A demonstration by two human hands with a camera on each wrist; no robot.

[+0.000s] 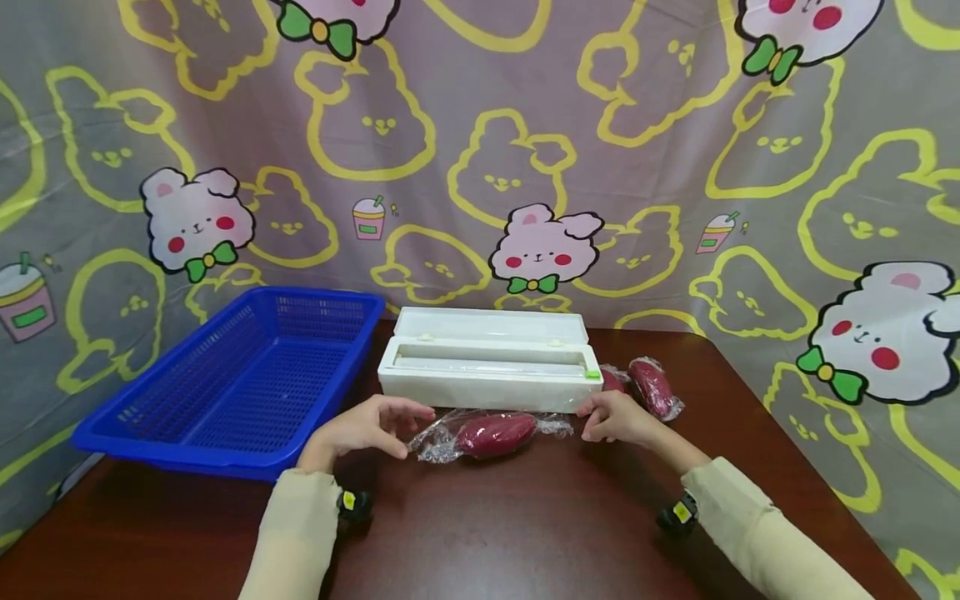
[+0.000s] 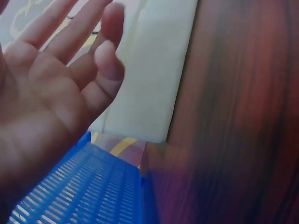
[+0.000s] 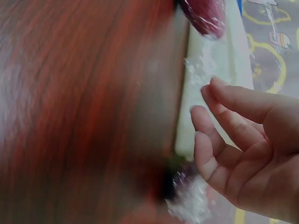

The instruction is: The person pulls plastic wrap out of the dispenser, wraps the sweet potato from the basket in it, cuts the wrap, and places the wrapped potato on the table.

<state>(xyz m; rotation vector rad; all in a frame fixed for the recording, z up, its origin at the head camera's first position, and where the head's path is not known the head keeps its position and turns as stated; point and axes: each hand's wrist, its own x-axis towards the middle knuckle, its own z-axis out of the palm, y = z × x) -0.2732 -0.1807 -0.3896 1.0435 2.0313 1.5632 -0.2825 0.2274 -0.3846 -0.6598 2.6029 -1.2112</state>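
A smooth, dark red oblong item [image 1: 497, 435], resembling a sweet potato, lies on the table in clear plastic film with loose film spreading at both ends. My left hand [image 1: 378, 425] is at its left end, thumb and fingers apart around the film's edge; no grip shows. In the left wrist view its palm faces up, holding nothing. Beside the film's right end is my right hand [image 1: 613, 415], fingers loosely bent; in the right wrist view its fingertips [image 3: 216, 83] are close to the film. Behind stands a white cling film dispenser [image 1: 487, 390], lid raised.
A blue plastic basket [image 1: 262, 400] stands on the left. To the right of the dispenser lie two more film-wrapped red items, one partly hidden [image 1: 613, 377] and one in full view [image 1: 651, 387]. A patterned curtain [image 1: 450, 192] hangs behind the brown table [image 1: 510, 525].
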